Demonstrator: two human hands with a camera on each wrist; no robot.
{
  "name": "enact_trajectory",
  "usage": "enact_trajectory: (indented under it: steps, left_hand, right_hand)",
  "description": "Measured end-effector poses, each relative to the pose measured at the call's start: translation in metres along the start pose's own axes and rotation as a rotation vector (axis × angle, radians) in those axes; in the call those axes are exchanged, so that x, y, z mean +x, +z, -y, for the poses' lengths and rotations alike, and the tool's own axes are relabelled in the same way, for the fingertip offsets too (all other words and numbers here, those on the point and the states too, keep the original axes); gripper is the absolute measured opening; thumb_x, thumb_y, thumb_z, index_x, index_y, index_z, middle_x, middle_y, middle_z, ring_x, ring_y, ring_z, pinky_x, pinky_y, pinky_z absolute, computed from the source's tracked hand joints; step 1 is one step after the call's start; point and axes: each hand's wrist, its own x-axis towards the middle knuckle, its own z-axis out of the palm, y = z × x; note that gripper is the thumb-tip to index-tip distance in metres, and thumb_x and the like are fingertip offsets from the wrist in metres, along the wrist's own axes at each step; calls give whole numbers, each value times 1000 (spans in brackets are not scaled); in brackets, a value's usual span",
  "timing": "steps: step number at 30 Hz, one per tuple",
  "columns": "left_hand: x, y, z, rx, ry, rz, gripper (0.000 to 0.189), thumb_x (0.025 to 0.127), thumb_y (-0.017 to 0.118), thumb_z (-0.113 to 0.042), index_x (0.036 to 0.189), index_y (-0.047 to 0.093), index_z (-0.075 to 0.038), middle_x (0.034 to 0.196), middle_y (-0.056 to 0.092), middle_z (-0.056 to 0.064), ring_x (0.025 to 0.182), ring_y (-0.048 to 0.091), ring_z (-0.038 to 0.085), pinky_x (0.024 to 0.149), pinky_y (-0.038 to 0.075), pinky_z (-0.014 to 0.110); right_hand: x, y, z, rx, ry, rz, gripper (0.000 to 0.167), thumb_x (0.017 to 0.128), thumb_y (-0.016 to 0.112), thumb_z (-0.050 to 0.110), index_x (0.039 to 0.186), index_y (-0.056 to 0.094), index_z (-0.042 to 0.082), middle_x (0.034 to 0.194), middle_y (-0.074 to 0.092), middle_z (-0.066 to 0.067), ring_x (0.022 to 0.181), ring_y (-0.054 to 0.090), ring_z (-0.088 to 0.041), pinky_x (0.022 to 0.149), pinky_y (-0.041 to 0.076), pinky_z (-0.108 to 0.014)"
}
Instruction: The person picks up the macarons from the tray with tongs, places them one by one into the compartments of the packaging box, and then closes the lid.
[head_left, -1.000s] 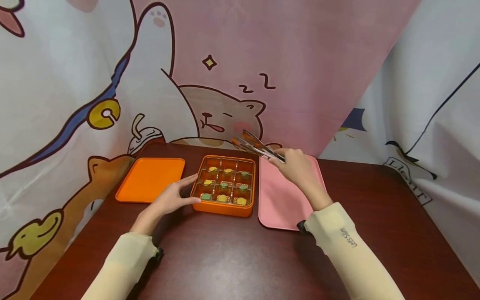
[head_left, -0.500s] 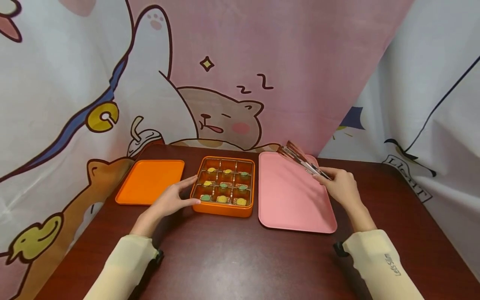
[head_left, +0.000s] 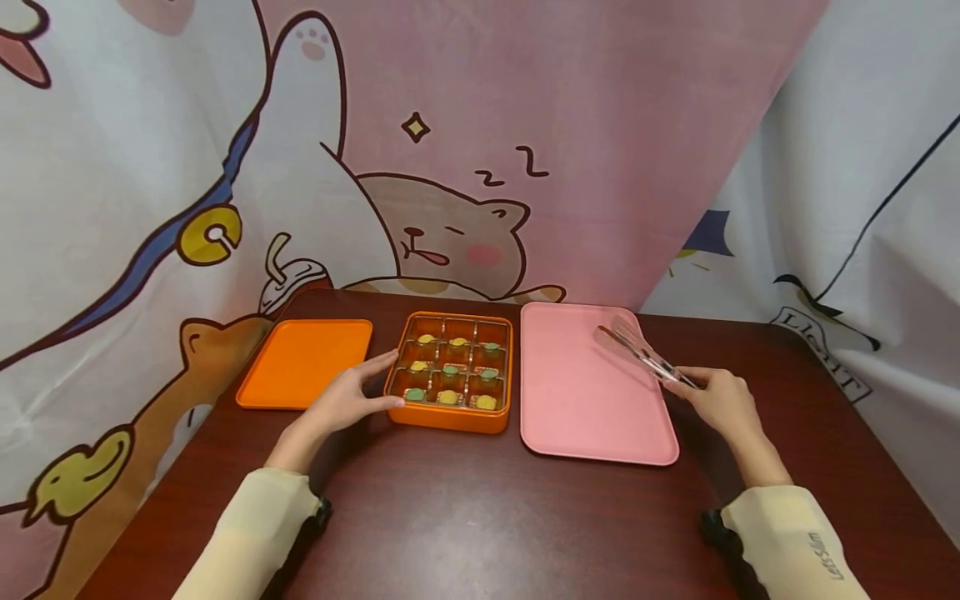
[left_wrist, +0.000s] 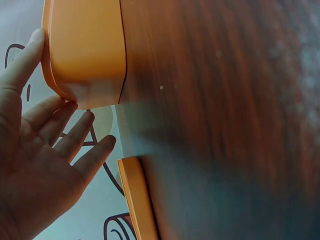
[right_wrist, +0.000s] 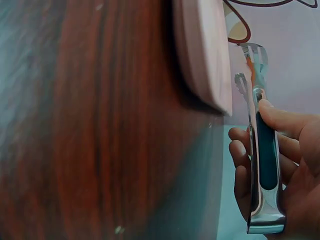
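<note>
An orange box (head_left: 450, 420) stands mid-table in the head view, fitted with a clear divided insert. Small yellow and green pieces lie in its several compartments. My left hand (head_left: 341, 402) is at the box's left side, thumb and fingers spread. In the left wrist view, the thumb (left_wrist: 31, 52) lies along the rim and the fingertips reach the corner. My right hand (head_left: 723, 404) grips metal tongs (right_wrist: 268, 150) with dark handle inlays, their arms a little apart. Nothing shows between the tips, which point over the pink tray (head_left: 592, 417).
A flat orange tray or lid (head_left: 307, 362) lies left of the box. The pink tray sits to the box's right, on a dark wood table (head_left: 450, 525). A cartoon-printed curtain (head_left: 600, 125) hangs behind and along both sides.
My right hand has carried the tongs right and lower, from beyond the box's back right corner to the pink tray's right edge. The left hand stays at the box.
</note>
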Motion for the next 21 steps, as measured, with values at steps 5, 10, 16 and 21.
enact_trajectory:
  steps: [5,10,16,21]
  left_hand:
    - [0,0,-1,-12,-2,2,84,86,77,-39,155,37,-10,162,34,11,147,35,39,116,31,63]
    - [1,-1,-3,-3,9,2,85,86,77,-39,155,37,-9,161,35,12,147,34,40,115,31,63]
    - [0,-4,0,5,15,-6,82,88,75,-40,154,38,-10,162,34,13,148,32,41,115,30,65]
    - [-4,-23,12,11,-24,-61,78,91,70,-47,155,39,-13,162,34,13,148,31,42,115,28,67]
  right_hand:
    - [-2,2,-10,-40,10,44,61,94,65,44,133,60,-3,124,60,-38,100,59,-51,76,50,-60]
    - [-2,3,-14,-68,7,55,58,94,66,38,132,60,-5,120,61,-37,94,60,-47,72,48,-54]
    - [-10,3,6,-51,-48,-41,60,94,67,35,136,55,-6,135,52,-37,120,50,-56,94,42,-70]
    - [-16,7,61,102,-212,-208,49,93,70,20,134,58,-5,139,53,-31,128,49,-51,102,41,-66]
